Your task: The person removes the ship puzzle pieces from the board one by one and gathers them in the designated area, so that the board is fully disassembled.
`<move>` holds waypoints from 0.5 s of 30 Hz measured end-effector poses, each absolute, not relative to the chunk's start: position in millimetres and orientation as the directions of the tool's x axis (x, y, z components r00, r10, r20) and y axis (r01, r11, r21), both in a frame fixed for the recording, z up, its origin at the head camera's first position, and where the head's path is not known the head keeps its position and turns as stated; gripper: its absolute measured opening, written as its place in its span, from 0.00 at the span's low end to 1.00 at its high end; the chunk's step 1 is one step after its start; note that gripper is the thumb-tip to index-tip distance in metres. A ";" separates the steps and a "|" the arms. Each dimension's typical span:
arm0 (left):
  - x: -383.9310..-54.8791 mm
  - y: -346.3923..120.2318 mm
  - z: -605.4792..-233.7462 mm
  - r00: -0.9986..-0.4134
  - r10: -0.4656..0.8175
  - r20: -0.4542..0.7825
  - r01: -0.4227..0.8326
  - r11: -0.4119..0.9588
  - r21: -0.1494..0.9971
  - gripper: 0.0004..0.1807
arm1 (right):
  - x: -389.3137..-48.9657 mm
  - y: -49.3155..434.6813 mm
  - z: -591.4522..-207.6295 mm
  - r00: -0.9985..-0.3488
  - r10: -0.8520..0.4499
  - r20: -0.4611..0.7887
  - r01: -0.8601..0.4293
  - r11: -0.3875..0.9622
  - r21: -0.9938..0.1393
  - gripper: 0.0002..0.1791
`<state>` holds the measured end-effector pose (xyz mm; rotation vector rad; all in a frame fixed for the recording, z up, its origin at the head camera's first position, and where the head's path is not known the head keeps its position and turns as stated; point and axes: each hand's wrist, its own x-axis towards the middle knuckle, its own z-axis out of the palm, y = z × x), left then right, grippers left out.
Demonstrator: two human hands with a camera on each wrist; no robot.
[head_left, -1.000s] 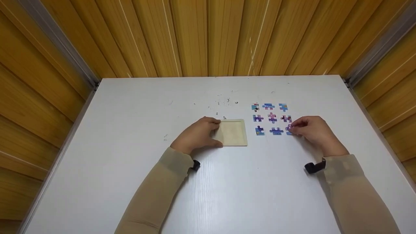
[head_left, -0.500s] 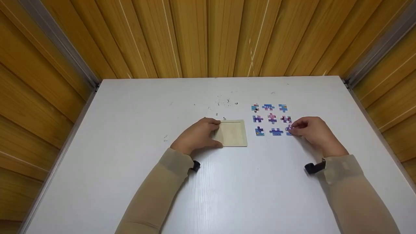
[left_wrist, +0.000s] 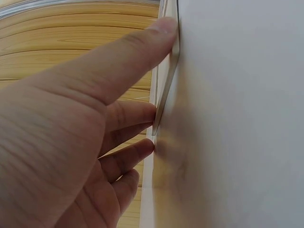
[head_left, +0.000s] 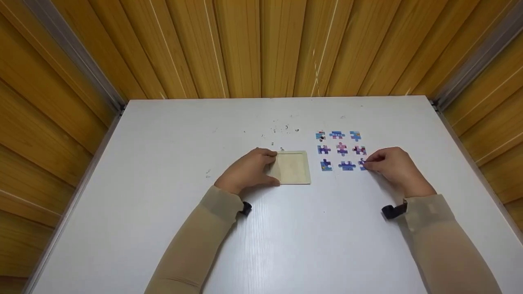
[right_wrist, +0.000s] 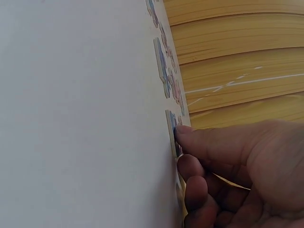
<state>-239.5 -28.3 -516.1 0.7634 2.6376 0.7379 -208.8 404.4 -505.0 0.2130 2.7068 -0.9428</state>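
Note:
In the head view my left hand [head_left: 249,169] grips the left side of a shallow pale wooden puzzle tray [head_left: 307,167], thumb at the near edge and fingers at the far edge. The left wrist view shows the thumb against the side of the tray [left_wrist: 166,85]. My right hand [head_left: 394,167] pinches the front right jigsaw piece [head_left: 362,164], a blue and purple one, between thumb and fingers. Part of that jigsaw piece [right_wrist: 172,130] is hidden by the fingertips. Several other jigsaw pieces [head_left: 342,148] lie apart in rows to the right of the tray.
The white table [head_left: 286,245] carries small dark marks [head_left: 286,128] beyond the tray. Yellow wood-look panels [head_left: 261,49] stand along its back and sides. A black wrist camera [head_left: 394,211] hangs by the right cuff.
My right hand has shifted very slightly left with the front right jigsaw piece, closer to its neighbour. My left hand stays on the tray.

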 end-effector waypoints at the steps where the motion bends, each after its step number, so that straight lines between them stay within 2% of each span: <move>1: -239.9 -28.3 -515.0 -0.815 0.563 -0.136 0.411 0.728 0.549 0.42 | -209.3 404.1 -504.5 -0.953 0.053 -0.297 0.225 0.781 -0.583 0.18; 9: -242.8 -28.8 -514.2 -0.811 0.571 -0.130 0.423 0.724 0.546 0.43 | -209.8 403.8 -503.3 -0.958 0.050 -0.282 0.211 0.789 -0.578 0.18; 15: -239.6 -28.5 -516.8 -0.818 0.556 -0.146 0.396 0.729 0.558 0.44 | -208.4 404.3 -503.1 -0.945 0.053 -0.322 0.242 0.774 -0.585 0.20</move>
